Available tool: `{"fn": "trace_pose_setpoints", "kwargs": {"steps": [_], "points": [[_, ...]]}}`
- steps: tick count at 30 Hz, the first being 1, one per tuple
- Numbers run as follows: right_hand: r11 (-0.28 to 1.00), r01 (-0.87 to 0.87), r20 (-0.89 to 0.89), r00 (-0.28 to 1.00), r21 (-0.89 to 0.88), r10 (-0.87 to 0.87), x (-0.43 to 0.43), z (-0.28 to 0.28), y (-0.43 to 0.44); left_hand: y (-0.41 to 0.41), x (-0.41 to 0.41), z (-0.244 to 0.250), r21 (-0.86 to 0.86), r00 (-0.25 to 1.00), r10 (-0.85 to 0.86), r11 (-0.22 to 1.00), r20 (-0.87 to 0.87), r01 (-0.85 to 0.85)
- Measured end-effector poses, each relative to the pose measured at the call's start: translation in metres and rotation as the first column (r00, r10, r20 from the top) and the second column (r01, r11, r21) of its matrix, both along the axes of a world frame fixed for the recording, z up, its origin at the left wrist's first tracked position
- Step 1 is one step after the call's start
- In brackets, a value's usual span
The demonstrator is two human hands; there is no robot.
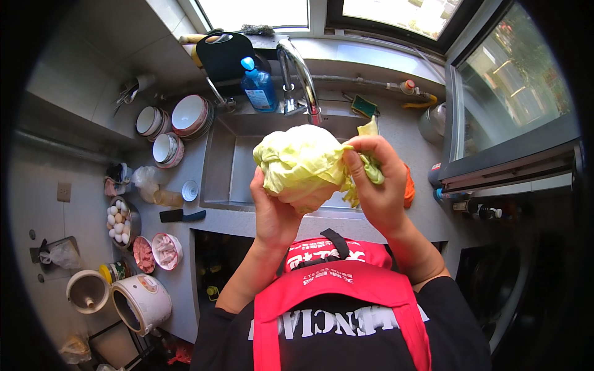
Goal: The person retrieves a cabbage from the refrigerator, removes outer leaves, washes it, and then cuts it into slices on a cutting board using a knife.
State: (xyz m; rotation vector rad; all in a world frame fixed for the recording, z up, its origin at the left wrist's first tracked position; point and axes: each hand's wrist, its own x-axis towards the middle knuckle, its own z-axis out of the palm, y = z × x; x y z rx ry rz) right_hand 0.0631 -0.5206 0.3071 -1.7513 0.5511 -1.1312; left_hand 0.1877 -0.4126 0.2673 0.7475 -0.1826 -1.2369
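Observation:
A pale green head of cabbage (304, 164) is up in front of me, over the near part of the steel sink (222, 160). My left hand (276, 211) holds it from below and at its left side, the thumb along the edge. My right hand (378, 185) pinches the edge of an outer leaf between thumb and forefinger, at the right side of the head. Loose leaf pieces (371, 169) show behind my right fingers, and a yellowish leaf piece (351, 195) hangs or lies below; which of the two, I cannot tell.
A chrome faucet (304, 76) arches over the sink, beside a blue detergent bottle (259, 90). On the left counter are stacked bowls (189, 113), a cleaver (182, 215), a bowl of eggs (119, 221), two bowls of meat (166, 250) and a rice cooker (141, 301). An orange cloth or bag (409, 188) lies right.

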Motion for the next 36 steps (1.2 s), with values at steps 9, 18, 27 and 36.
{"fn": "trace_pose_setpoints", "kwargs": {"steps": [9, 18, 27, 36], "points": [[0.896, -0.165, -0.208, 0.975, -0.412, 0.084, -0.004, 0.002, 0.002, 0.0, -0.004, -0.019, -0.125, 0.981, 0.057, 0.992, 0.185, -0.034], [0.955, -0.276, -0.183, 0.95, -0.112, 0.253, -0.012, 0.016, -0.025, 0.015, 0.019, -0.04, -0.016, 0.913, -0.228, 0.969, 0.339, 0.248], [0.883, -0.191, 0.085, 0.982, 0.43, 0.171, -0.024, 0.022, -0.048, 0.013, 0.026, -0.051, -0.01, 0.895, -0.246, 0.963, 0.371, 0.269], [0.619, -0.245, 0.238, 0.967, 0.746, 0.096, -0.036, -0.018, -0.099, 0.032, 0.025, -0.078, -0.104, 0.961, -0.276, 0.956, 0.009, 0.275]]}}
